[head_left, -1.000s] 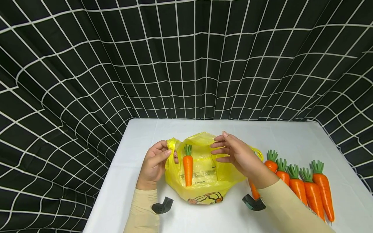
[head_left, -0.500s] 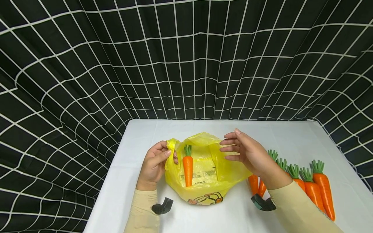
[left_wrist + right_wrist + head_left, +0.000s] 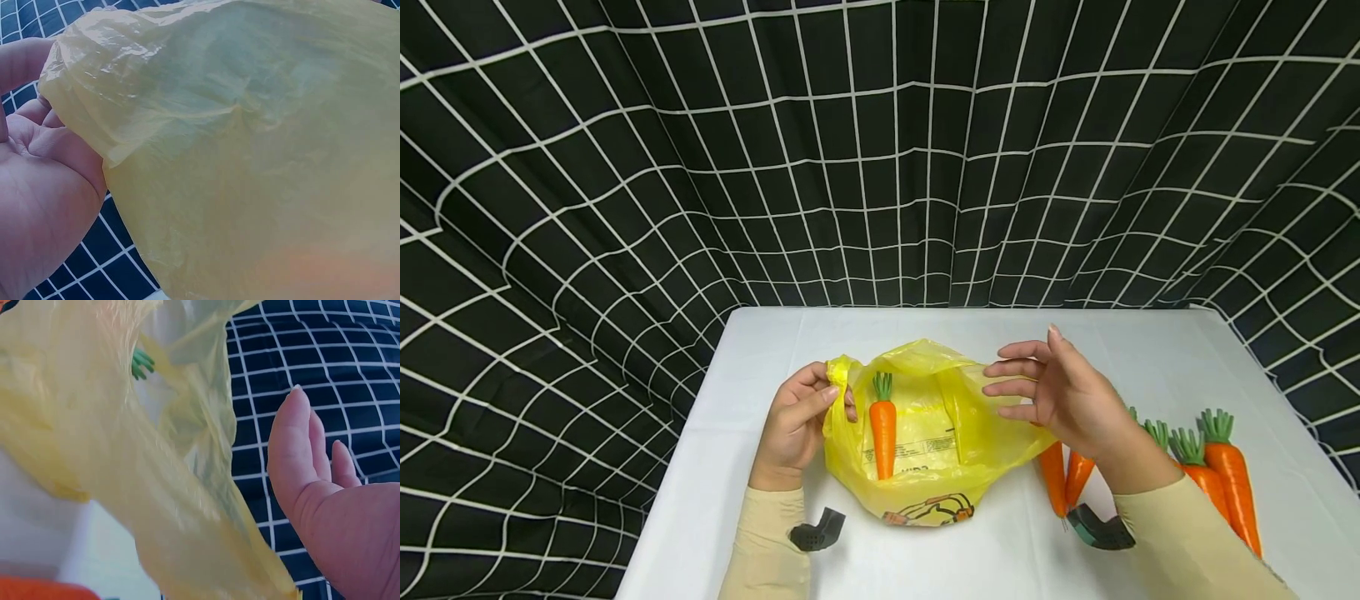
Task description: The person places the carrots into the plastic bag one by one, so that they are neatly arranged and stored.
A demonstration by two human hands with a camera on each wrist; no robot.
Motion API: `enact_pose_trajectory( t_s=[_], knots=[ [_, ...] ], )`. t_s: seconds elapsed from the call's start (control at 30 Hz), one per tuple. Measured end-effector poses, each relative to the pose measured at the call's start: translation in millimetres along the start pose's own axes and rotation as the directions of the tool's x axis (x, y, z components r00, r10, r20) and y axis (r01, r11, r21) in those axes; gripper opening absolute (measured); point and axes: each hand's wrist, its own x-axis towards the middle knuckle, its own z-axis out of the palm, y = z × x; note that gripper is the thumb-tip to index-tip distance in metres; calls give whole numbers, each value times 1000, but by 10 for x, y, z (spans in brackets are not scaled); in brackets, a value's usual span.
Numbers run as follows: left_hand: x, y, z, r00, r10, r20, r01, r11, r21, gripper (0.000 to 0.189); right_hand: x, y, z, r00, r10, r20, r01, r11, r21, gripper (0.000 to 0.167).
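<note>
A yellow plastic bag [image 3: 925,500] sits on the table with its mouth spread toward the head camera. One orange carrot [image 3: 884,437] with a green top lies inside, toward the bag's left. My left hand [image 3: 793,425] pinches the gathered left handle; the left wrist view has the thin film [image 3: 206,144] stretching away from that hand. Over the bag's right side is my right hand [image 3: 1067,400], fingers loosely extended and holding nothing. In the right wrist view a gap separates that hand [image 3: 340,512] from the film [image 3: 162,481], and a green carrot top [image 3: 141,364] shows within.
Several more carrots lie to the right of the bag, such as the outermost carrot [image 3: 1236,492]; the right hand and forearm partly cover others, like this carrot [image 3: 1053,483]. They rest on a white-covered table [image 3: 955,558]. A black curtain with white grid lines [image 3: 880,167] surrounds it.
My right hand has moved right, away from the bag's mouth, and now covers more of the carrots there. The left hand and the carrot in the bag have stayed in place.
</note>
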Motion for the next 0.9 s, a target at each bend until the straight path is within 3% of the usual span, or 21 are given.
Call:
enact_pose_trajectory(
  t_s=[0.27, 0.9],
  knots=[
    [-4, 1, 0, 1000, 6, 1, -6, 1000, 2, 30, -150, 13, -221, 996, -59, 69, 50, 991, 123, 69],
    [-1, 6, -6, 1000, 11, 1, -11, 1000, 2, 30, -447, 9, -529, 998, -53, -22, 56, 992, 113, 64]
  ],
)
